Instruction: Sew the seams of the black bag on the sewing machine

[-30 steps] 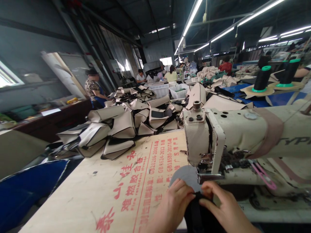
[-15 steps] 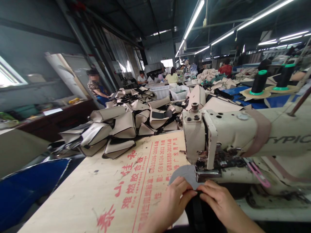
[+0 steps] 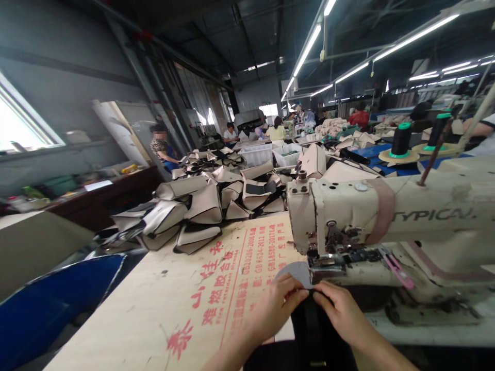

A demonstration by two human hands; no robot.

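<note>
A grey rounded piece of material lies at the end of the sewing machine's narrow arm. My left hand pinches its near edge between thumb and fingers. Close beside it, my right hand pinches the same edge, thumb underneath and fingers on top. Black material hangs from this edge between my wrists, joined to or lying against the grey piece; I cannot tell which. The cream sewing machine stands just beyond, its metal presser parts right in front of my fingertips. The needle is hidden.
A plywood board with red print spreads to the left. Beige bag pieces with black edging are heaped behind it. Blue sheeting hangs at the left. Black thread cones stand behind the machine. Several people work farther back.
The view has shifted, so more of the machine's lettering shows at the right. Both hands keep their pinch on the edge and appear slightly higher in the picture.
</note>
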